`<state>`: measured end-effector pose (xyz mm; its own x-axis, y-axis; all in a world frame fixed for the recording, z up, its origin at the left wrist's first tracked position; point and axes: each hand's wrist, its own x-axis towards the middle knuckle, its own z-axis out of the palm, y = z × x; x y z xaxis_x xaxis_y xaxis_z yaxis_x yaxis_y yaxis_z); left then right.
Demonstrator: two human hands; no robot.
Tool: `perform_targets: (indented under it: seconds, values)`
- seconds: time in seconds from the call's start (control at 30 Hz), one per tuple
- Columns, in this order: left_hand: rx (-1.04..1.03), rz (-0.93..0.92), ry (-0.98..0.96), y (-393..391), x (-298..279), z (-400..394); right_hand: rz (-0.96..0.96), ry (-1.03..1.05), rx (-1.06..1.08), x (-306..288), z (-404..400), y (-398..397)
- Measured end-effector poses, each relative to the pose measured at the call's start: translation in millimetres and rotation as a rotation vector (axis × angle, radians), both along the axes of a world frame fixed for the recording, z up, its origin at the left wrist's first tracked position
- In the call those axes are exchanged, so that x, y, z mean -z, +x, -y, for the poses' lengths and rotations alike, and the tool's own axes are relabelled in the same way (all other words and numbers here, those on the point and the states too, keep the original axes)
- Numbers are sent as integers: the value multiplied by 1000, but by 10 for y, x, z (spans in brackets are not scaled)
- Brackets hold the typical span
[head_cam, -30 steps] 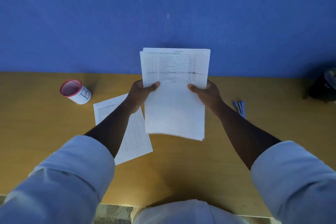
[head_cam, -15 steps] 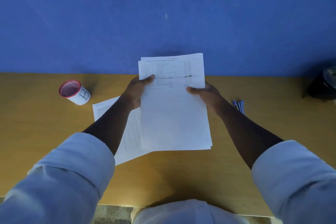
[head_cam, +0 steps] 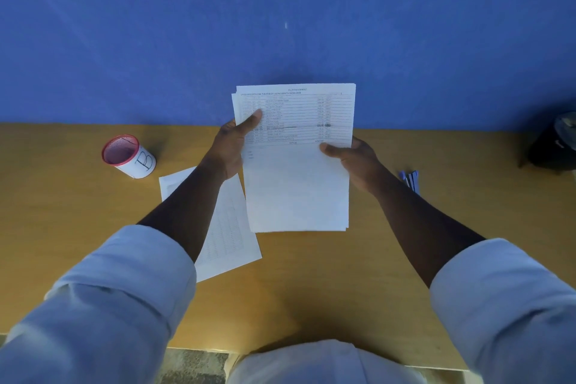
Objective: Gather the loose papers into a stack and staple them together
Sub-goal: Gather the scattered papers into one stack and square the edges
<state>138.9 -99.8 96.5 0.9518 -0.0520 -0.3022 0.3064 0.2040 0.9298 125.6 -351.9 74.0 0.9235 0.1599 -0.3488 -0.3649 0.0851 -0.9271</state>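
I hold a stack of white printed papers (head_cam: 296,184) upright above the wooden table (head_cam: 62,227), its sheets slightly uneven at the top left. My left hand (head_cam: 232,143) grips the stack's left edge with the thumb across the printed table. My right hand (head_cam: 355,159) grips the right edge, thumb on the front. One more printed sheet (head_cam: 227,234) lies flat on the table below my left forearm, partly hidden by it. A blue object (head_cam: 410,180), possibly the stapler, shows beside my right wrist, mostly hidden.
A white pen cup (head_cam: 129,155) with a red rim and a letter B stands at the left of the table. A dark object (head_cam: 554,146) sits at the far right edge. A blue wall (head_cam: 280,9) rises behind the table.
The stack dropped and tilted, then rose again and squared up in both hands. My left thumb has slid higher up the left edge.
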Motion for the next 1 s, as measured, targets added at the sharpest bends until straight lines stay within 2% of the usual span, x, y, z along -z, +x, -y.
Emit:
perform_targets:
  seconds: [0.23, 0.37, 0.53, 0.73, 0.93, 1.0]
  values:
    - [-23, 79, 82, 74, -131, -59, -1, -39, -25, -9, 15, -23]
    - [-61, 158, 128, 50, -108, 22, 33, -84, 44, 5, -52, -14]
    - [-118, 167, 131, -3, -150, 156, 95, -127, 172, -42, -144, -4]
    - [-128, 273, 163, -34, -261, 258, 132, -175, 226, -132, -146, -3]
    - [-70, 348, 203, -25, -223, 232, 151, -219, 210, -189, -151, -2]
    - [-151, 319, 184, -29, -196, 241, 143, -219, 201, -179, -149, -8]
